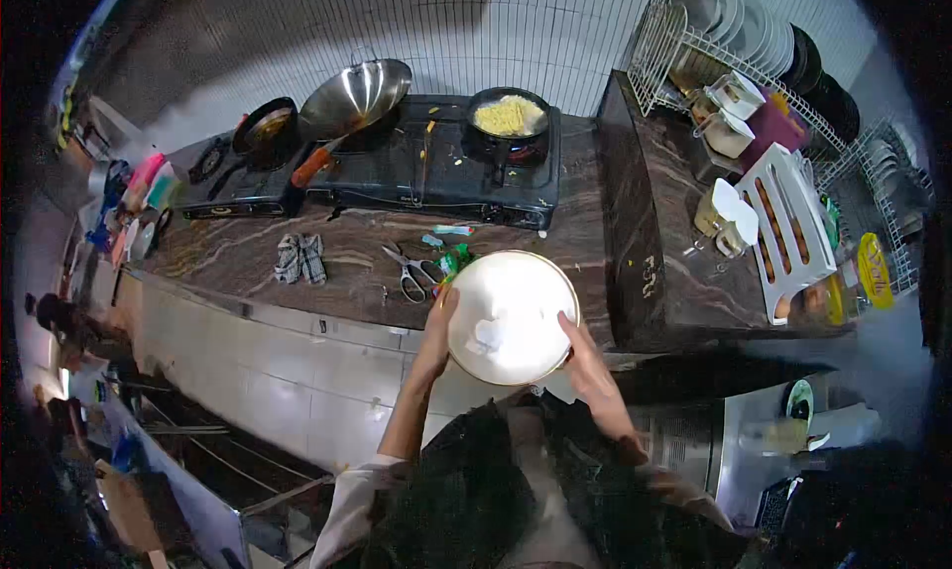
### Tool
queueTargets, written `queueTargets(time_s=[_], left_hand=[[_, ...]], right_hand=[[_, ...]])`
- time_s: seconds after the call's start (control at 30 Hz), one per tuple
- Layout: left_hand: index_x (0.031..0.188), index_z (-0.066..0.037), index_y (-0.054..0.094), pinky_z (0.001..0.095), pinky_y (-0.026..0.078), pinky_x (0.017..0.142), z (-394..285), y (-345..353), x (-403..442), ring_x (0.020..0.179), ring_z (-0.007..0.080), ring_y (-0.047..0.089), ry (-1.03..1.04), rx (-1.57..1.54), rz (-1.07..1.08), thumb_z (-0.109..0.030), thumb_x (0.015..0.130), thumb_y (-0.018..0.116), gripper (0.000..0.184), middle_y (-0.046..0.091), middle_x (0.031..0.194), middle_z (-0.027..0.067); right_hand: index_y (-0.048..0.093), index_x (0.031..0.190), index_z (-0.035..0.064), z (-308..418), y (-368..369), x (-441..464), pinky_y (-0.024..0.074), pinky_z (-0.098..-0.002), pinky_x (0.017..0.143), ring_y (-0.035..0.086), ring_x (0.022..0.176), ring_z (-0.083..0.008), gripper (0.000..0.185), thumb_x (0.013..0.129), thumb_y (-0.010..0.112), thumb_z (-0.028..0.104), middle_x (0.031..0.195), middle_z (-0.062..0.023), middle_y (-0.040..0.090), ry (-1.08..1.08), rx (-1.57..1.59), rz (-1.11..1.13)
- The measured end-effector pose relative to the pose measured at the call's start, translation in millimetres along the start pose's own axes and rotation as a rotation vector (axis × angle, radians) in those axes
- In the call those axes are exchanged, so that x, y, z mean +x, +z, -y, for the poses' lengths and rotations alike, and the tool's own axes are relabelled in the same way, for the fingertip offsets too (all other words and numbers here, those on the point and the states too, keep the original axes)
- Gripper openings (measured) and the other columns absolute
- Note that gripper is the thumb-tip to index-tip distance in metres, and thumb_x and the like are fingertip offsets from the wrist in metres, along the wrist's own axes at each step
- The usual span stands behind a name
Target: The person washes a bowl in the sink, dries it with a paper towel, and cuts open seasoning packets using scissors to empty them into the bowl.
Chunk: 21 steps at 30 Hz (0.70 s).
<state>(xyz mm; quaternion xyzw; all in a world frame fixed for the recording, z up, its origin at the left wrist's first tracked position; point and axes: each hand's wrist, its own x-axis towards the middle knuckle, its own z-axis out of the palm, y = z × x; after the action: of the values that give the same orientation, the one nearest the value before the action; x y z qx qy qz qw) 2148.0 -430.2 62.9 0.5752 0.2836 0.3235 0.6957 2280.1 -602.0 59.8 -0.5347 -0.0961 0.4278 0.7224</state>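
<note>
Between my two hands is a white plate (pixel 521 296) with a thin brownish rim, held in front of my body near the counter's front edge. My left hand (pixel 436 333) grips its left side, and my right hand (pixel 585 359) grips the right side with the thumb over the rim. The plate's face is bright with glare, with a greyish patch low on its left. Just beyond my left hand lie scissors (pixel 413 276) and a crumpled green packet (pixel 455 260), partly behind the plate. Farther back, a small black frying pan (pixel 508 115) holds yellow food on the right burner.
A black gas stove (pixel 377 184) carries a large wok (pixel 355 101) and a dark pan (pixel 266 129). A checked cloth (pixel 299 259) lies on the counter. At right, a raised counter holds jars (pixel 727 213), a white egg rack (pixel 789 234) and a dish rack (pixel 684 44).
</note>
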Motion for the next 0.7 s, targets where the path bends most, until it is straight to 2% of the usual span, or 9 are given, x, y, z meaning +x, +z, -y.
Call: queueTargets(time_s=[0.07, 0.13, 0.17, 0.23, 0.33, 0.47, 0.53, 0.63, 0.7], left_hand=[[0.120, -0.003, 0.049, 0.0349, 0.039, 0.091, -21.7, 9.2, -2.8, 0.105, 0.0242, 0.051, 0.168, 0.233, -0.020, -0.029, 0.087, 0.054, 0.043, 0.050, 0.119, 0.0127], [0.112, -0.003, 0.054, 0.0367, 0.040, 0.086, -56.2, 19.2, -15.8, 0.095, 0.0287, 0.052, 0.740, 1.037, 0.034, -0.015, 0.083, 0.056, 0.031, 0.051, 0.108, 0.0156], [0.112, -0.003, 0.054, 0.0367, 0.040, 0.086, -47.7, 28.8, -16.2, 0.095, 0.0287, 0.052, 0.737, 1.037, 0.034, -0.015, 0.083, 0.056, 0.031, 0.051, 0.108, 0.0156], [0.105, -0.006, 0.056, 0.0382, 0.041, 0.081, -17.2, 52.4, -15.5, 0.089, 0.0315, 0.050, 0.641, 0.876, 0.546, -0.007, 0.077, 0.058, 0.028, 0.050, 0.101, 0.0164], [0.103, -0.006, 0.057, 0.0378, 0.042, 0.080, 4.6, 55.7, -14.1, 0.089, 0.0322, 0.050, 0.442, 0.822, 0.682, -0.008, 0.077, 0.058, 0.026, 0.051, 0.101, 0.0167], [0.098, -0.007, 0.058, 0.0375, 0.044, 0.079, -24.9, 51.4, -16.8, 0.088, 0.0291, 0.054, 0.439, 0.724, 1.017, -0.005, 0.076, 0.057, 0.022, 0.053, 0.101, 0.0167], [0.097, -0.005, 0.056, 0.0362, 0.045, 0.082, -81.5, 40.5, -19.7, 0.093, 0.0251, 0.056, 0.268, 0.411, 1.024, -0.004, 0.079, 0.056, 0.018, 0.055, 0.106, 0.0145], [0.101, -0.002, 0.055, 0.0328, 0.044, 0.088, -113.7, 18.0, -10.1, 0.101, 0.0210, 0.054, 0.076, 0.071, 0.663, -0.003, 0.082, 0.053, 0.019, 0.056, 0.109, 0.0114], [0.109, 0.001, 0.051, 0.0258, 0.041, 0.084, -100.0, 25.2, 5.8, 0.099, 0.0154, 0.052, 0.070, -0.058, 0.142, -0.002, 0.086, 0.046, 0.024, 0.056, 0.102, 0.0075]], right_hand=[[0.027, 0.134, 0.0063, -2.6, 3.2, -0.2, 0.0322, -0.0375, 0.098, 0.040, 0.118, -0.0252, 0.063, 0.083, 0.053, 0.033, 0.131, -0.0138, 0.037, 0.098, 0.072, -0.083], [0.029, 0.134, 0.0055, -2.9, 4.0, 0.1, 0.0324, -0.0359, 0.098, 0.040, 0.117, -0.0250, 0.060, 0.084, 0.052, 0.029, 0.131, -0.0144, 0.038, -0.020, 0.064, -0.128], [0.030, 0.133, 0.0050, -3.2, 4.2, -0.8, 0.0324, -0.0352, 0.098, 0.041, 0.117, -0.0249, 0.058, 0.084, 0.051, 0.027, 0.131, -0.0147, 0.038, -0.076, 0.056, -0.150], [0.031, 0.132, 0.0044, -0.8, 7.6, -5.1, 0.0327, -0.0350, 0.097, 0.040, 0.117, -0.0244, 0.056, 0.084, 0.051, 0.027, 0.130, -0.0150, 0.039, -0.144, -0.013, -0.152], [0.034, 0.130, 0.0033, 1.1, 7.8, -2.3, 0.0333, -0.0346, 0.097, 0.040, 0.118, -0.0236, 0.053, 0.084, 0.050, 0.026, 0.129, -0.0156, 0.040, -0.317, -0.119, -0.163], [0.037, 0.127, -0.0014, -23.6, -18.2, -0.7, 0.0387, -0.0354, 0.092, 0.047, 0.112, -0.0241, 0.051, 0.085, 0.050, 0.024, 0.124, -0.0176, 0.045, -0.080, 0.178, -0.269], [0.039, 0.125, -0.0044, -13.2, -18.3, -5.0, 0.0434, -0.0365, 0.087, 0.052, 0.105, -0.0252, 0.051, 0.085, 0.051, 0.024, 0.118, -0.0181, 0.050, -0.020, 0.249, -0.255], [0.041, 0.123, -0.0061, -12.3, -29.1, -5.7, 0.0472, -0.0370, 0.081, 0.056, 0.098, -0.0261, 0.049, 0.085, 0.052, 0.023, 0.112, -0.0183, 0.054, 0.065, 0.309, -0.253], [0.044, 0.120, -0.0066, -13.6, -36.3, -2.9, 0.0501, -0.0371, 0.076, 0.060, 0.090, -0.0268, 0.046, 0.085, 0.054, 0.022, 0.105, -0.0181, 0.058, 0.179, 0.329, -0.248]])
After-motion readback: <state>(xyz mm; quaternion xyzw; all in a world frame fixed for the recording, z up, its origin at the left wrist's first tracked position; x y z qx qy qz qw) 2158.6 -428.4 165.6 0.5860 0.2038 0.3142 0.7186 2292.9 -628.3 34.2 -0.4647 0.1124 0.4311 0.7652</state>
